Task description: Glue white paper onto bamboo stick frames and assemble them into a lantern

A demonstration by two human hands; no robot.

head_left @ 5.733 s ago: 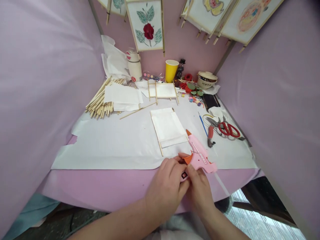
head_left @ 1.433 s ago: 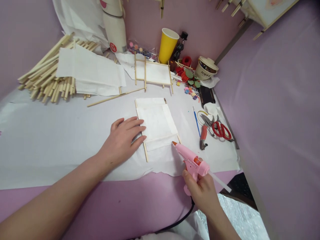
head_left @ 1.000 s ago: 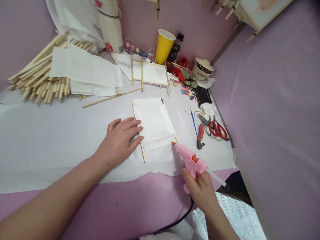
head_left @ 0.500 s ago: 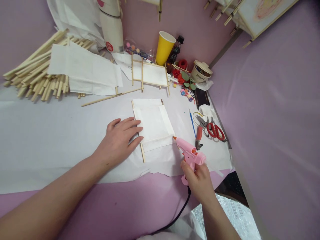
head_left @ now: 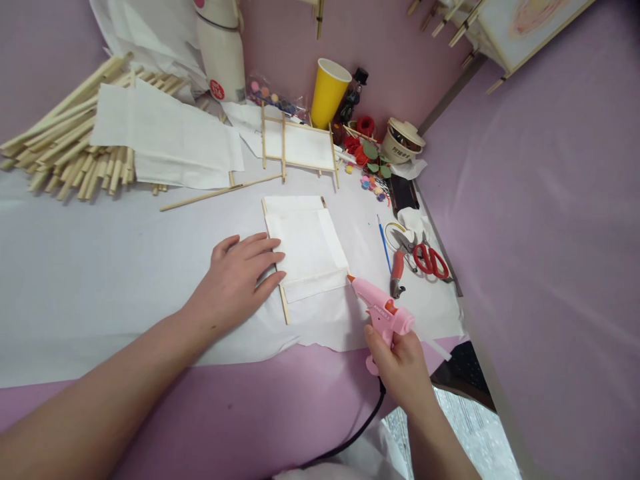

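A white paper panel (head_left: 306,243) lies flat on the covered table, with a thin wooden stick (head_left: 285,305) along its left side. My left hand (head_left: 240,272) rests at that left edge, fingers spread, fingertips on the stick and paper. In my right hand (head_left: 404,363) is a pink hot glue gun (head_left: 379,303), gripped by its handle. Its orange nozzle is at the panel's lower right corner; I cannot tell whether it touches. A clear glue stick juts from the gun's rear, and a black cord (head_left: 367,423) runs down from the handle.
Bundled wooden sticks (head_left: 75,143) and another paper panel (head_left: 170,140) lie back left. A stick frame (head_left: 300,143), yellow cup (head_left: 330,93) and bottle (head_left: 220,57) stand behind. To the right are pliers (head_left: 398,270), red-handled scissors (head_left: 431,260), a blue brush (head_left: 385,243) and a lidded pot (head_left: 401,141).
The glue gun and my right hand have shifted slightly right and down, the nozzle staying by the panel's corner. More of the glue stick shows behind the gun. My left hand stays on the panel.
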